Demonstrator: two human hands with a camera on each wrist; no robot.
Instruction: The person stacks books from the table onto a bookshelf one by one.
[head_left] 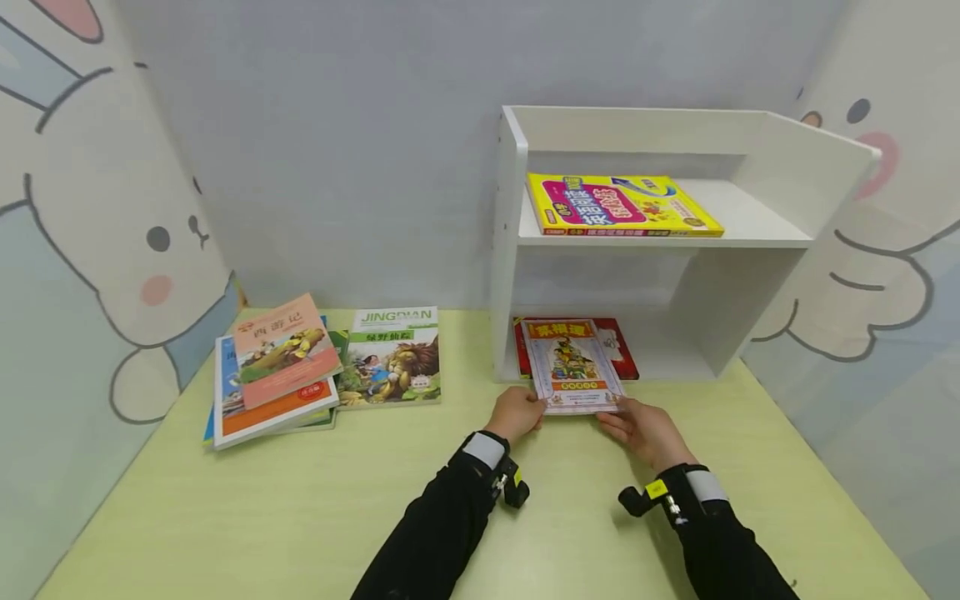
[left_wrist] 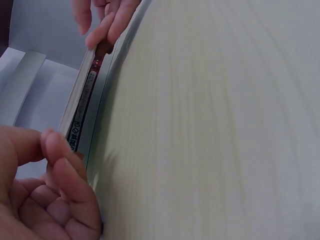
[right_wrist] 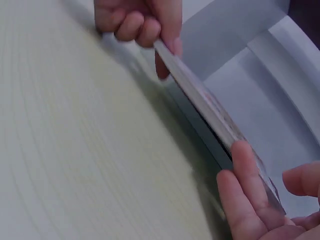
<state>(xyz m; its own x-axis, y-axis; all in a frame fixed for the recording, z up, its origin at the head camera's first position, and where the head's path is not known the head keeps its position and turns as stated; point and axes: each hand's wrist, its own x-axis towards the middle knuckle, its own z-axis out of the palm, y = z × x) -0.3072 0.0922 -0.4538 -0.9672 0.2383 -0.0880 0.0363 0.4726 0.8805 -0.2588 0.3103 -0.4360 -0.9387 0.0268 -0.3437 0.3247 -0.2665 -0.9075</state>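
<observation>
A thin book [head_left: 572, 360] with a white cover, orange title and cartoon figures lies partly over a red book [head_left: 621, 354] in the shelf's lower compartment. Its near end sticks out past the shelf's front edge. My left hand [head_left: 517, 414] pinches the near left corner between thumb and fingers, as the left wrist view shows too, where the same hand [left_wrist: 50, 195] is close up. At the near right corner my right hand [head_left: 648, 431] holds the book, its fingers against the underside in the right wrist view, with the book's edge [right_wrist: 205, 102] tilted above the table.
The white shelf [head_left: 513, 250] stands against the back wall, with a yellow book [head_left: 622, 204] lying on its upper board. To the left, several books [head_left: 281, 358] lie in an overlapping pile, and a green-and-white book [head_left: 393, 354] lies beside it on the table [head_left: 300, 517].
</observation>
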